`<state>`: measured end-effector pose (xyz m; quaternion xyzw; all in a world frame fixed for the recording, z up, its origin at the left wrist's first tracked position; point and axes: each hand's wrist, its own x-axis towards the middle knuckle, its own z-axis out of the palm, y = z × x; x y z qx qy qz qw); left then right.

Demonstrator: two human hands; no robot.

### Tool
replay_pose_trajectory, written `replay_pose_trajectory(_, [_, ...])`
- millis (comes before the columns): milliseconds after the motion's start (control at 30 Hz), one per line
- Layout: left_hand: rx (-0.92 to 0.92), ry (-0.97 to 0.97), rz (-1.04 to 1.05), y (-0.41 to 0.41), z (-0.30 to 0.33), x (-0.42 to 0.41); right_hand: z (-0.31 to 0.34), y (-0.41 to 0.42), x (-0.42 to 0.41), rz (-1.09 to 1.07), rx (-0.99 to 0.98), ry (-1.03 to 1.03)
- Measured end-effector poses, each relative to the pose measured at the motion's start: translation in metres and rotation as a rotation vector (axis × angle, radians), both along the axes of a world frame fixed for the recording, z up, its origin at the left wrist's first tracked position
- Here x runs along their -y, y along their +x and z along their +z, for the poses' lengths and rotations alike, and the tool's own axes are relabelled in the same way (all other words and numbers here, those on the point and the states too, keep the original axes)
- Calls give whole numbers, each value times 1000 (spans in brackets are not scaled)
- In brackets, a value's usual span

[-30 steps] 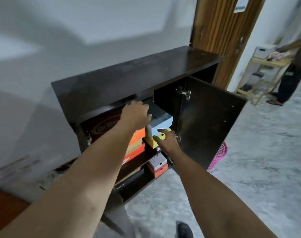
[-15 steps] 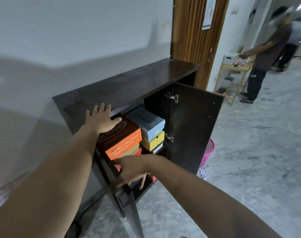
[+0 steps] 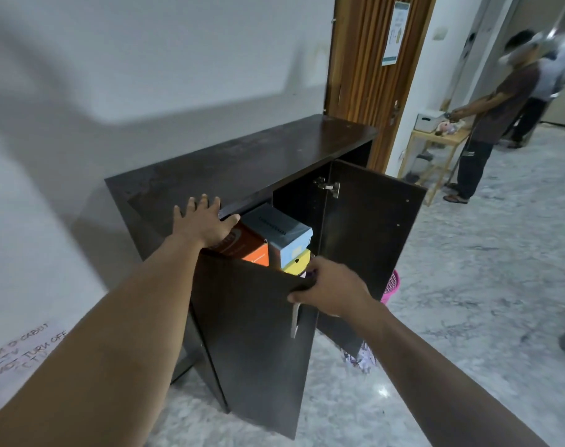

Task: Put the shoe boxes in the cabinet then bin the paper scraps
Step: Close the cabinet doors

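Note:
A dark wooden cabinet (image 3: pixel 258 156) stands against the wall. Inside it I see a brown-and-orange shoe box (image 3: pixel 245 245), a grey-lidded blue box (image 3: pixel 279 232) and a yellow box (image 3: pixel 297 264) beneath that. My left hand (image 3: pixel 203 219) rests flat with spread fingers on the cabinet's front top edge, above the orange box. My right hand (image 3: pixel 327 290) grips the top corner of the left door (image 3: pixel 252 333), which stands partly swung across the opening. The right door (image 3: pixel 371 227) hangs wide open. Crumpled paper scraps (image 3: pixel 361 359) lie on the floor by the cabinet's foot.
A pink basket (image 3: pixel 391 287) peeks out behind the right door. A wooden doorway sits past the cabinet. Further right, a person (image 3: pixel 490 114) stands at a small wooden shelf table (image 3: pixel 435 146). A handwritten paper sign (image 3: pixel 20 356) hangs low on the left wall.
My right hand rose from low at the shelves and took hold of the left door's top corner, swinging it across the boxes. My left hand stayed on the cabinet's top edge.

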<state>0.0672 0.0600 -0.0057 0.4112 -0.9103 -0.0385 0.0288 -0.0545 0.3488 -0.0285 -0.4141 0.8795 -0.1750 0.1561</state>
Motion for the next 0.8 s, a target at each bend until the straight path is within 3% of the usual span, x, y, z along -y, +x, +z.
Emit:
replay_pose_trajectory(67, [13,-17,9,-1,0,1,-10,-19,4,-172,-10,-59])
replay_pose_trajectory(200, [2,-26,20,0,-2,-2,-34,-54,32,-371,158,-140])
replay_pose_trajectory(333, [-1,-42,36,-2,-5,-4,-51,-73,87,-357,354,-295])
replay_pose_trajectory(500, [-39,-85,44,-3,-11,-2,-64,-59,147,-384,306,-420])
replay_pose_trajectory(800, [-48,-50,97,-24,-8,13,-57,-93,223,-141,336,-282])
